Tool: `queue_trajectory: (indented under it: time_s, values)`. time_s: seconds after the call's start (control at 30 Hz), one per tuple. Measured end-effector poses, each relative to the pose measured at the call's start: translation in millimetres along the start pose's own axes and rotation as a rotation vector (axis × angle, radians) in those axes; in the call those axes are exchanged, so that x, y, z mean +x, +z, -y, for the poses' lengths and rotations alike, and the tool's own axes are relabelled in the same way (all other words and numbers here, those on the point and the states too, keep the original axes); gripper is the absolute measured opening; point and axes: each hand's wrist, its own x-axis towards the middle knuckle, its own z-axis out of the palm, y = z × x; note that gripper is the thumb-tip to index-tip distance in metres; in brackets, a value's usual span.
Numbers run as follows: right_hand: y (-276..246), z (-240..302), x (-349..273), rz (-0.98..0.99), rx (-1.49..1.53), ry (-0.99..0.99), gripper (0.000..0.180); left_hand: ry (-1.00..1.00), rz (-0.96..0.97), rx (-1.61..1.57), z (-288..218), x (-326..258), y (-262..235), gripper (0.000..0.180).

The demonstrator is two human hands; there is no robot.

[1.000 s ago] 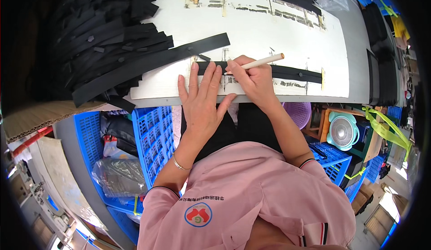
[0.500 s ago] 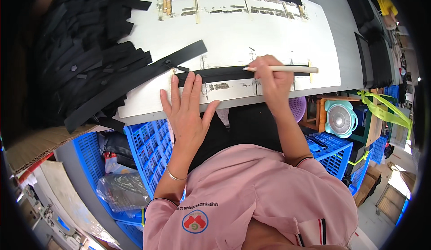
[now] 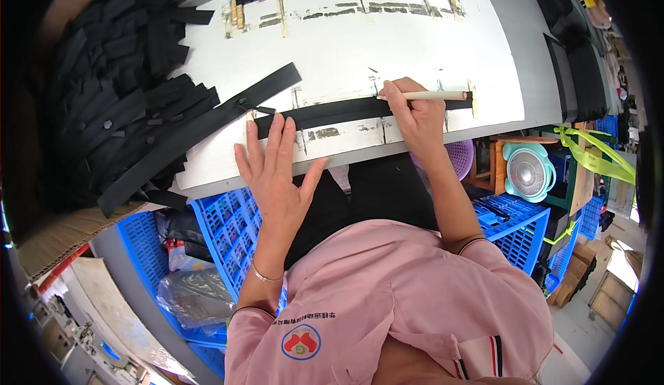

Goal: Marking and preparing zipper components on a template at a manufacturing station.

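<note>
- Left: a heap of black strips; beside it, a slanting loose strip runs from near left to far right.
- Left hand: flat, fingers spread, fingertips on the strip's left end, gripping nothing.
- Near: the pink shirt bears a blue-ringed round badge, with dark printed characters on its far side.
- Middle: the black strip lies on the white board, long axis left to right, right end slightly farther.
- Right hand: fingers closed round a pale pencil, nearly level, tip leftward at the strip's far edge.
</note>
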Motion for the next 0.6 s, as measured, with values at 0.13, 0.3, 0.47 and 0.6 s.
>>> queue_trajectory:
  time_s: [0.13,0.3,0.47,0.6]
  values:
    - [-1,0,0,-0.003,-0.06,-0.014,0.018,0.066,-0.055,-0.112,-16,11,0,0.06]
    - [0,-2,-1,0.001,-0.07,-0.024,0.018,0.187,-0.08,-0.379,-53,45,24,0.04]
    - [4,-6,-2,-0.055,-0.026,-0.05,0.018,0.148,-0.14,-0.382,-57,62,49,0.014]
    - [-5,-6,-4,-0.005,0.11,0.016,0.02,0.154,-0.163,-0.395,-57,62,52,0.013]
